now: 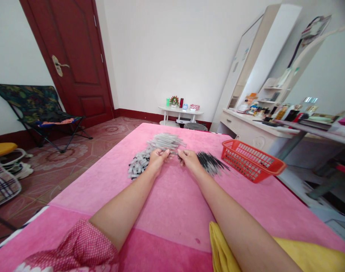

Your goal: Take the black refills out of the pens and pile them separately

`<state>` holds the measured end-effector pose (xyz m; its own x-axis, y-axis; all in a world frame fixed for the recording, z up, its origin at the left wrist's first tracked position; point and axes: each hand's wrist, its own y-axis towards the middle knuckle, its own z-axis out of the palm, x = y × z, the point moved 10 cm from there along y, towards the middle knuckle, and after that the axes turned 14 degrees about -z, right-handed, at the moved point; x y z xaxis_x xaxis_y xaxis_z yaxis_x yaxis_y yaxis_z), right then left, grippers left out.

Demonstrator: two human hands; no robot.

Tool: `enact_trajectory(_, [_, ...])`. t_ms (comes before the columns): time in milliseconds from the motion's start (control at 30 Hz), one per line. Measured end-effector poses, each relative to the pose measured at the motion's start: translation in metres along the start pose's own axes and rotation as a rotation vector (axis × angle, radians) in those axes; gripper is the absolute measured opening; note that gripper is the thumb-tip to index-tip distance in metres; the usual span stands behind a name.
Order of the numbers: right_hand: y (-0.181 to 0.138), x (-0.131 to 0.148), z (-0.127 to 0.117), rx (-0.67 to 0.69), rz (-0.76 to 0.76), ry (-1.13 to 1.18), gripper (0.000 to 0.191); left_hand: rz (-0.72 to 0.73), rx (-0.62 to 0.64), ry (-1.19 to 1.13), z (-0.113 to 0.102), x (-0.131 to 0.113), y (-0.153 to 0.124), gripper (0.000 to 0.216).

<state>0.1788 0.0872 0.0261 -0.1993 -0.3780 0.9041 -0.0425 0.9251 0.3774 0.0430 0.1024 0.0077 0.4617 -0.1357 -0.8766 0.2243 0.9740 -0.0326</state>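
Currently, both hands were close together abt mid-tbl, fingertips nearly meeting. L hand (159,158) had a narrow pinch, thumb against fingers, on a thin piece (174,152); R hand (189,158) pinched it too, just to the right. Piece was btwn the hands, over the pink cloth (172,211); too small & blurred to tell its exact shape.

Just beyond the hands, far side, was a grey pile (165,140), sticks lying roughly crosswise. Left of L hand, touching the grey one, was a mixed pile (137,165), grey w/ black bits. Right of R hand: black sticks (212,160), fanned out, grey toward their near ends. Farther right, near the tbl edge, stood a red basket (246,160), upright, apart from the sticks.

Near right, yellow cloth (222,247) lay partly behind R forearm; near left, a pink patterned sleeve (81,245) covered L upper arm.

Background: camo chair (30,98) & red door (68,49) far left, white side tbl (176,109) far, cluttered dresser (246,126) far right.
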Motion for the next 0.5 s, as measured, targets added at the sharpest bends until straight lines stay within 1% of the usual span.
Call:
enact_trajectory(67, [0.002,0.002,0.000,0.013,-0.056,-0.078,0.045,0.016,0.003,0.001,0.000,-0.001,0.000,0.044])
enact_trajectory(167, [0.002,0.002,0.000,0.035,-0.069,-0.144,0.047,0.056,0.004,0.057,0.002,-0.005,-0.002,0.042])
enact_trajectory(267, [0.002,0.019,0.005,0.075,-0.201,-0.175,0.034,0.088,0.002,0.219,0.008,-0.012,-0.005,0.038])
enact_trajectory(333, [0.001,0.028,0.012,0.135,-0.268,-0.125,0.026,0.098,0.031,0.369,0.017,-0.018,-0.006,0.034])
enact_trajectory(400, [0.001,0.027,0.018,0.188,-0.255,-0.054,0.025,0.101,0.056,0.523,0.022,-0.025,-0.006,0.033])
enact_trajectory(433, [0.001,0.023,0.018,0.192,-0.227,-0.029,0.025,0.107,0.048,0.596,0.020,-0.031,-0.005,0.034])
enact_trajectory(500, [0.002,0.009,0.010,0.142,-0.151,-0.002,0.023,0.150,-0.019,0.713,0.009,-0.046,-0.002,0.035])
